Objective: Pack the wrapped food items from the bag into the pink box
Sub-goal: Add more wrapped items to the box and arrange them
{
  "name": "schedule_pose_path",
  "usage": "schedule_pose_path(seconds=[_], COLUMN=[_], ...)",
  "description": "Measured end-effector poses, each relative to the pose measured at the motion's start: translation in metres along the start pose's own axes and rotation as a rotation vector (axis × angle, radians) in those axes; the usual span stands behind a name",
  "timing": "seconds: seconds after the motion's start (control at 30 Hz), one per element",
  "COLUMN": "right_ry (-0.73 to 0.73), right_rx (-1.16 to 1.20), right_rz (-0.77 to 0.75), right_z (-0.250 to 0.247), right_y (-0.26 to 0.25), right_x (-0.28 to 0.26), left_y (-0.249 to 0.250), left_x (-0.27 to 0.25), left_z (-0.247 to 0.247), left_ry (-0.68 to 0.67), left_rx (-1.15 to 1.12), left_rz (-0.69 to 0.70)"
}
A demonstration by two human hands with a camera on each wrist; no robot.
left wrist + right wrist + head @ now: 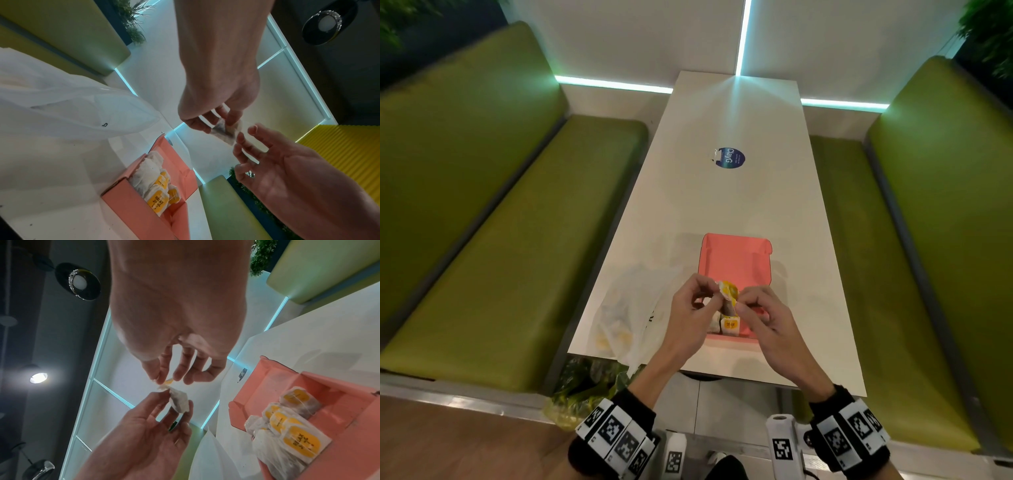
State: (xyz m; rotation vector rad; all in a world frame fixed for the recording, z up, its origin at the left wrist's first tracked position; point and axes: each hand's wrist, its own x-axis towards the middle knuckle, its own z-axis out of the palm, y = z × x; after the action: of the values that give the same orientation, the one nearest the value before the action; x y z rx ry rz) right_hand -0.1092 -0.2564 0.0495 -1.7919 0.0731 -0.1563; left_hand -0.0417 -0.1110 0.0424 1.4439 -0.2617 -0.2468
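Both hands hold one wrapped item (727,294), white paper with a yellow label, in the air over the near end of the open pink box (736,260). My left hand (714,296) pinches its left side (224,132). My right hand (739,303) pinches the yellow end (169,381) between thumb and fingertips. Several wrapped items (156,201) with yellow labels lie packed in the near part of the box (339,402). The white plastic bag (626,308) lies slumped on the table left of the box, with yellowish shapes showing through it.
The white table (732,198) is long and narrow, with a round blue sticker (730,158) further along it. Green benches (517,240) flank both sides. A green and yellow plastic bag (582,387) sits below the table's near left corner.
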Motion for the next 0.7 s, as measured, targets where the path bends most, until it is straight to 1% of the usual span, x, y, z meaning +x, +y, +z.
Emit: schedule_pose_path(seconds=[0.1,0.23,0.3,0.37,0.43,0.6,0.7], right_ry=[0.016,0.076,0.105,0.111,0.087,-0.023,-0.086], right_rx=[0.064,0.110,0.133,0.169,0.193,0.220,0.185], right_rz=[-0.019,-0.060,-0.084,-0.096,-0.101,-0.097,-0.095], right_z=[-0.001,-0.003,-0.005,-0.007,-0.010,-0.017,-0.019], right_y=[-0.004,-0.009,-0.010,-0.011,-0.012,-0.017,-0.017], right_x=[-0.002,-0.001,0.000,0.000,0.000,-0.004,-0.007], left_y=[0.001,0.000,0.001,0.000,0.001,0.004,0.008], left_x=[-0.001,-0.002,-0.004,-0.005,-0.006,-0.005,-0.007], left_z=[-0.001,-0.001,-0.001,-0.001,-0.002,-0.004,-0.004], left_ry=[0.022,0.039,0.009,-0.052,-0.092,-0.066,-0.049], left_rx=[-0.011,0.029,0.056,0.119,0.181,0.175,0.174], left_rz=[0.017,0.016,0.015,0.020,0.024,0.002,0.014])
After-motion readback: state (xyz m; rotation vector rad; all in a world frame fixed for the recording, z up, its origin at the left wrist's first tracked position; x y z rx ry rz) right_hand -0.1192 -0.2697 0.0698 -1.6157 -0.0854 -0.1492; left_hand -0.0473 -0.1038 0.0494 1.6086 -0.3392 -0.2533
